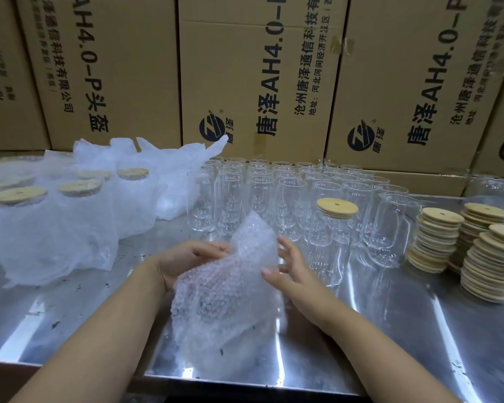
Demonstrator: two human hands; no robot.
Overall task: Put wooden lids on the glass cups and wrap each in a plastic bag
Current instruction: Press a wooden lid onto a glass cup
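Note:
A clear bubble-wrap bag (227, 295) hangs over the steel table's front edge, held up between both hands. My left hand (186, 260) grips its left upper edge. My right hand (291, 266) has its fingers spread against the bag's right side. Just right of it stands a glass cup (329, 245) with a round wooden lid (337, 207) on top. Several bare glass cups (262, 187) fill the table behind. Stacks of wooden lids (437, 239) sit at the right. Several lidded cups wrapped in plastic bags (76, 205) stand at the left.
Large printed cardboard boxes (256, 77) form a wall behind the steel table (79, 309). A loose pile of plastic bags (172, 164) lies at the back between the wrapped cups and the bare ones.

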